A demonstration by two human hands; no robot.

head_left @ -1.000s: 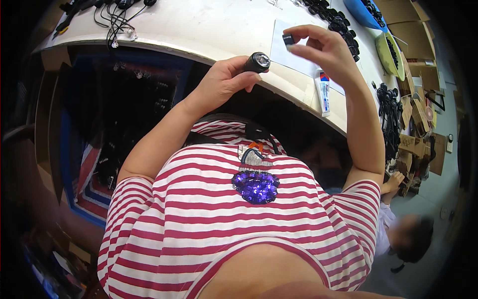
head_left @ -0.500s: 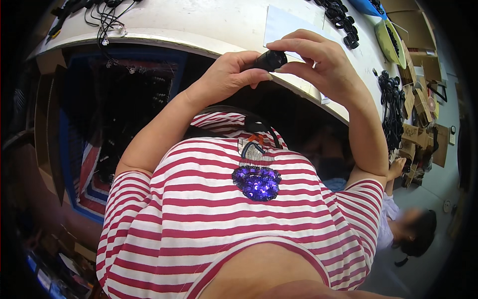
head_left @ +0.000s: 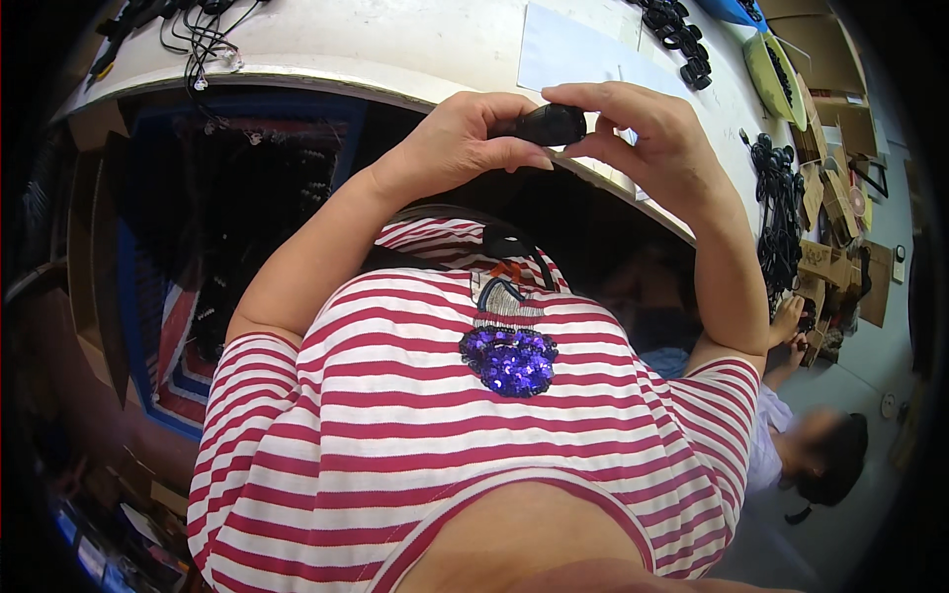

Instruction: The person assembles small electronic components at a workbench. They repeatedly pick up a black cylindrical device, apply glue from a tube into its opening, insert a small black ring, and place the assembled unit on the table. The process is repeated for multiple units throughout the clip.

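Note:
A short black cylindrical part (head_left: 556, 126), wider at its right end, is held level just over the near edge of the white worktable (head_left: 395, 59). My left hand (head_left: 450, 141) wraps its fingers and thumb round the narrower left end, hiding much of it. At the wide end, the thumb and index finger of my right hand (head_left: 652, 133) close round the rim from below and above. What the part is exactly cannot be made out. A white sheet of paper (head_left: 563, 49) lies on the table just beyond my hands.
Black cables (head_left: 213, 40) lie at the far left. A row of black round parts (head_left: 677, 40), a yellow-green basin (head_left: 759, 74) and black cable bundles (head_left: 776, 203) are on the right. A blue-edged bin (head_left: 129, 296) stands below left. Another person's hand (head_left: 788, 321) shows at right.
The black part has turned level and shows more of its length. My right hand has shifted slightly; its index finger now reaches over the wide end. The co-worker's hands have moved.

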